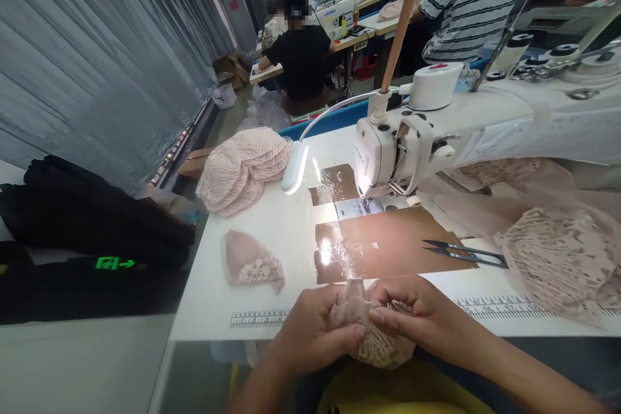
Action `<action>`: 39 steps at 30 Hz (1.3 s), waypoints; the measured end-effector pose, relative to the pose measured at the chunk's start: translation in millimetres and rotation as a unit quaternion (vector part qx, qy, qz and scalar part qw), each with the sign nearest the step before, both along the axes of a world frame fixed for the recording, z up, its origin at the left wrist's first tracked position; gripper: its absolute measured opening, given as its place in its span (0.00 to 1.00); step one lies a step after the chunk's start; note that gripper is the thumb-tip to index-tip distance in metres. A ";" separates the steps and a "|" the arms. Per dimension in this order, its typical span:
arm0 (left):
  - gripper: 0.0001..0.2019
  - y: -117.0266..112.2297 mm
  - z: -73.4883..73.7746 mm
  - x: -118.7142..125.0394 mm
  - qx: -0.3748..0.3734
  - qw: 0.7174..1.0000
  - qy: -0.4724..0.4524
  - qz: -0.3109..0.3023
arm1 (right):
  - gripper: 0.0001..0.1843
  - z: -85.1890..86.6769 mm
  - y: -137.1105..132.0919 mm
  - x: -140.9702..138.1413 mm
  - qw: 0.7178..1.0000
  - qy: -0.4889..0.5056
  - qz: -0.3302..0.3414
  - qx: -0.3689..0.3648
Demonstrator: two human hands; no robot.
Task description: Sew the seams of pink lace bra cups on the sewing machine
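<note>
A beige lace piece (376,343) is held at the front edge of the sewing table, partly over my lap. My left hand (317,330) grips its left side between thumb and fingers. On its right side, my right hand (412,310) pinches the upper edge, thumb and fingertips together. A narrow sheer flap of the piece stands up between the hands. Beyond them is the white sewing machine (383,149), its needle area lit. Black thread snips (466,252) lie to the right on brown tape (383,239).
Stacked lace cups (242,171) stand at the table's back left. A small sheer piece with lace (252,262) lies nearer. More lace fabric (563,259) is heaped at right. A lamp (295,169) arches over the table. Another person (303,61) sits beyond.
</note>
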State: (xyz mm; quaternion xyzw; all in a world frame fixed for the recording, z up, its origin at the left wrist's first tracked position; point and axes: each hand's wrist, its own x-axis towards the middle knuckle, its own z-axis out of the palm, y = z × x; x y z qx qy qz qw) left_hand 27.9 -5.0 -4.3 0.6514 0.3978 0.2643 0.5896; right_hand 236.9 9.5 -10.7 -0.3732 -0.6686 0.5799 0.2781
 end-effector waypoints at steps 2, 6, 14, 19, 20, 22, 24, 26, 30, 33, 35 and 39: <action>0.12 -3.1 -0.7 3.0 0.026 1.000 0.014 -0.003 | 0.20 -1.3 1.0 -0.7 0.999 0.017 -0.025 0.026; 0.09 -3.4 7.3 0.4 0.076 0.996 0.053 -0.013 | 0.18 -3.2 1.4 -3.1 0.997 0.001 -0.076 0.027; 0.11 7.3 11.5 1.7 0.098 0.988 0.113 0.034 | 0.14 -6.2 4.6 -5.4 0.993 0.010 -0.089 0.074; 0.11 9.9 10.2 5.8 0.093 0.991 0.098 0.013 | 0.12 -4.4 5.5 -4.2 0.990 0.018 -0.097 0.100; 0.11 10.4 10.5 5.9 0.085 0.992 0.091 0.012 | 0.13 -4.5 5.2 -4.5 0.990 0.018 -0.099 0.097; 0.12 11.6 10.2 6.1 0.065 0.995 0.080 0.015 | 0.14 -5.5 4.6 -5.3 0.991 0.016 -0.101 0.087; 0.13 13.3 8.1 6.9 0.040 0.997 0.066 0.025 | 0.14 -7.1 4.7 -5.3 0.993 0.014 -0.096 0.071; 0.14 15.0 3.9 8.5 -0.002 0.999 0.031 0.043 | 0.15 -8.7 6.8 -3.0 0.995 -0.002 -0.087 0.054; 0.16 17.5 -5.3 13.1 -0.096 0.991 -0.060 0.066 | 0.17 -9.3 16.6 8.7 0.994 0.004 -0.110 0.004; 0.16 18.9 -8.6 16.1 -0.089 0.991 -0.072 0.068 | 0.18 -7.6 22.4 16.0 0.994 0.057 -0.083 -0.038; 0.15 20.0 -9.0 18.0 -0.070 0.993 -0.067 0.069 | 0.18 -6.5 23.1 16.6 0.998 0.038 -0.042 -0.038; 0.15 22.6 -5.9 21.2 -0.055 0.995 -0.057 0.061 | 0.16 -4.0 20.1 11.7 0.999 -0.015 -0.027 -0.023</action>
